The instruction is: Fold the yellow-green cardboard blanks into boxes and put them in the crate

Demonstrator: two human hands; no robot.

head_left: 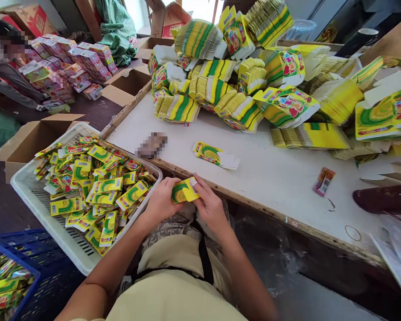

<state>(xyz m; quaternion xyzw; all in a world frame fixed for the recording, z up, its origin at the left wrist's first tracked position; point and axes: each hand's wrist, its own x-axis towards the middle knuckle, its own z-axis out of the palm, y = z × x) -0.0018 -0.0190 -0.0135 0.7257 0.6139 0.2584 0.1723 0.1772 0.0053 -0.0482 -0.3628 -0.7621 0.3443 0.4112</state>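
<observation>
A small yellow and green carton (pixel 184 191) is held between my two hands, just off the front edge of the table. My left hand (pixel 163 196) grips its left end, with the thumb and fingers closed around it. At the other end, my right hand (pixel 210 200) pinches the carton near its flap. Beyond them on the tabletop lies a flat unfolded carton (pixel 214 155) with a white flap pointing right. To my left, a white plastic basket (pixel 30 187) is heaped with folded yellow cartons (pixel 102 191).
Stacks of flat cartons (pixel 214 89) cover the back of the white table (pixel 270 178). A small wrapped packet (pixel 324 181) and a dark red case (pixel 381 200) lie at right. A blue crate (pixel 33 267) stands lower left. Open cardboard boxes (pixel 40 133) and another person (pixel 6 67) are beyond.
</observation>
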